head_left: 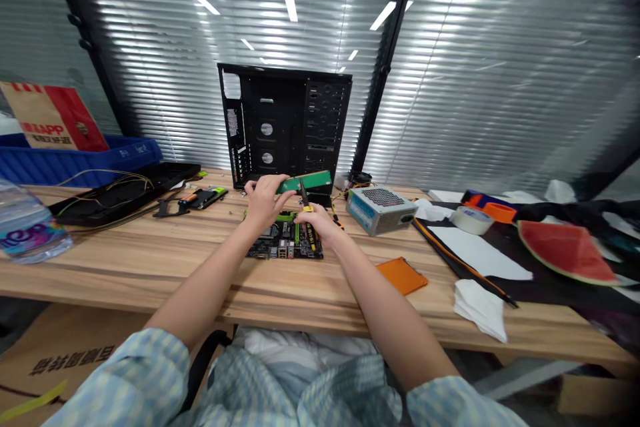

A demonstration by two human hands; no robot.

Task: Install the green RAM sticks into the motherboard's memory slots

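Observation:
My left hand (pixel 263 201) is closed on a long green circuit card (pixel 307 181), holding it level above a black motherboard (pixel 284 242) that lies on the wooden table. My right hand (pixel 320 221) grips a screwdriver (pixel 304 195) with a yellow band, its dark shaft pointing up against the card. Both hands hover just over the motherboard, in front of an empty black computer case (pixel 285 127) that stands upright.
A grey power supply (pixel 381 208) sits right of the motherboard, an orange card (pixel 402 275) nearer me. Further right lie tape (pixel 468 219), white papers, tissues (pixel 481 307) and a watermelon slice (pixel 565 250). To the left are a black tray (pixel 123 193), a blue bin and a water bottle (pixel 27 225).

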